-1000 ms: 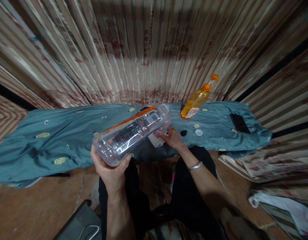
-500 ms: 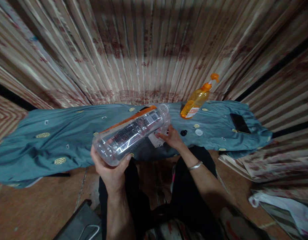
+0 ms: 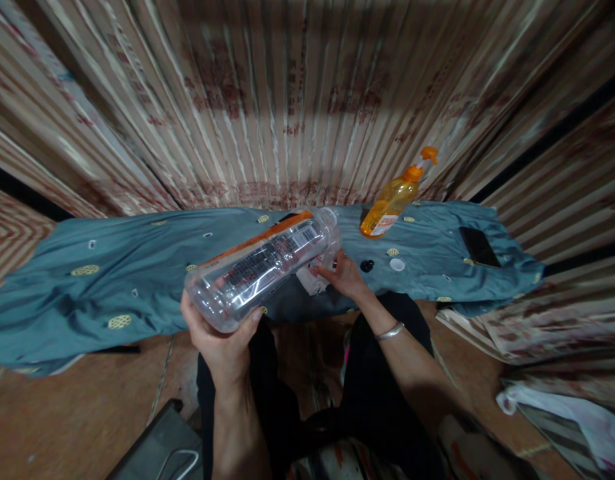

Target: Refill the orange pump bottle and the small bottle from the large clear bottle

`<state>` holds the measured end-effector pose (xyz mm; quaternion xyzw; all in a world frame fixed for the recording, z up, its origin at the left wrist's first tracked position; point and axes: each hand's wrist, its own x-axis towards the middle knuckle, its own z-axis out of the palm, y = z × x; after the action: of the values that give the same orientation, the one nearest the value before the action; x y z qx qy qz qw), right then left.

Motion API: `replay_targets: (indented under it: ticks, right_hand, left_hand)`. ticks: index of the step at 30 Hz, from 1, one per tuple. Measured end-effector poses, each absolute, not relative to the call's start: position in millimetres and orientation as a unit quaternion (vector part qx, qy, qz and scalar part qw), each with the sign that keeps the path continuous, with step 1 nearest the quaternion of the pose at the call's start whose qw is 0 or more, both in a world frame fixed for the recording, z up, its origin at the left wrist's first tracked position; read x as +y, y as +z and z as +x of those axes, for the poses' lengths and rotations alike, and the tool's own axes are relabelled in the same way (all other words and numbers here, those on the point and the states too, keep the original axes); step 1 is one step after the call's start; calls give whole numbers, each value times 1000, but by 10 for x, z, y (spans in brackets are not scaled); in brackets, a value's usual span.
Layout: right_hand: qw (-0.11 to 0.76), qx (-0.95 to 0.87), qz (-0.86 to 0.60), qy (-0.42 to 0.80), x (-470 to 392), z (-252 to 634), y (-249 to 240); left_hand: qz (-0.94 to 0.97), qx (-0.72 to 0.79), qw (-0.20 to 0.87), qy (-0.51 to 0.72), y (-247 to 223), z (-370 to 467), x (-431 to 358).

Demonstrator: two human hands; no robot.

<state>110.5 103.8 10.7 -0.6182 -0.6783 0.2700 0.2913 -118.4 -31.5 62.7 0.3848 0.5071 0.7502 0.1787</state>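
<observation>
A large clear plastic bottle (image 3: 267,267) with a printed label and an orange strip is tilted, its neck up to the right. Its lower end rests in my left hand (image 3: 220,340), whose fingers and thumb wrap round it. My right hand (image 3: 346,275) is closed below the bottle's neck, thumb over a white, soft-looking piece (image 3: 312,283) with red marks. The bottle hides part of that piece and the fingertips. Just right of this hand lie a small black cap (image 3: 367,265) and a white round disc (image 3: 397,265).
A pump bottle (image 3: 390,207) of orange liquid stands behind to the right on the teal cloth (image 3: 152,267). A dark phone-like slab (image 3: 480,247) lies farther right. Pleated curtains (image 3: 287,100) hang behind. A grey box-like object (image 3: 160,443) is on the floor at lower left.
</observation>
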Motion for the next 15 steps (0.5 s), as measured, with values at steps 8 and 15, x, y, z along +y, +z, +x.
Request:
replay_targets:
  ticks: [8,15]
  right_hand:
    - [284,-672,-628,271,1016,1074,172]
    - [288,-675,-629,257,1020,1075,155]
  left_hand:
    - [379,494,176,763,627,-1180,-309]
    - [384,487,176,765,645,-1181,-308]
